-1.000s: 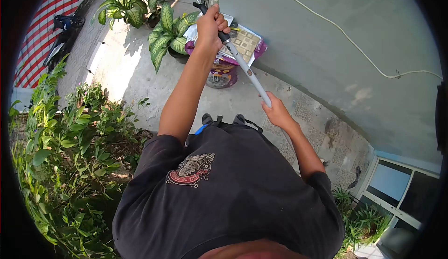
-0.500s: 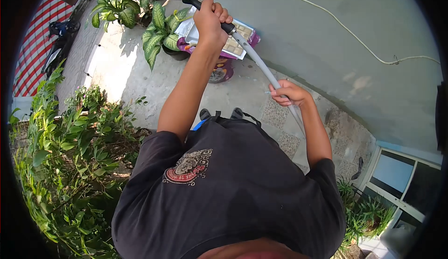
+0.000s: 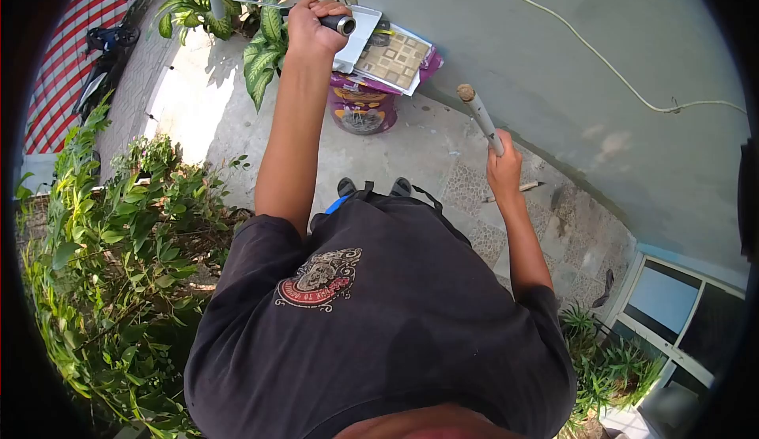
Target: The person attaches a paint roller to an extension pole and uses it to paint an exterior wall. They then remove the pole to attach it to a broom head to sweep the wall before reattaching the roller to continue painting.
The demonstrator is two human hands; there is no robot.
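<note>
Roller with grey cylindrical head and bent thin metal rod (image 3: 216, 1) is up at far left of the work area, head in front of broad green-and-cream potted leaves (image 3: 265, 63). Left hand (image 3: 316, 29) clamped on its black handle (image 3: 337, 24); fingers wrapped over, round metal-rimmed end facing back toward the wearer. Right hand (image 3: 504, 166) closed around long pale-grey round pole (image 3: 482, 119), fingers partly hidden; pole's brownish tip points up and forward, well apart from handle. Lower part of pole not visible, can't tell where it ends.

Beyond and between hands: purple printed bucket (image 3: 364, 112) on grey concrete floor (image 3: 419, 146), topped with white shallow tray (image 3: 357, 43) and beige-brown square-patterned panel (image 3: 395, 61), side by side. Small yellow-and-black item (image 3: 383, 35) at panel's edge, too small to tell. Thin pale stick-like item (image 3: 530, 188) behind right wrist. Grey-green wall (image 3: 569, 99) on right, pale cable (image 3: 585, 53) across it.
</note>
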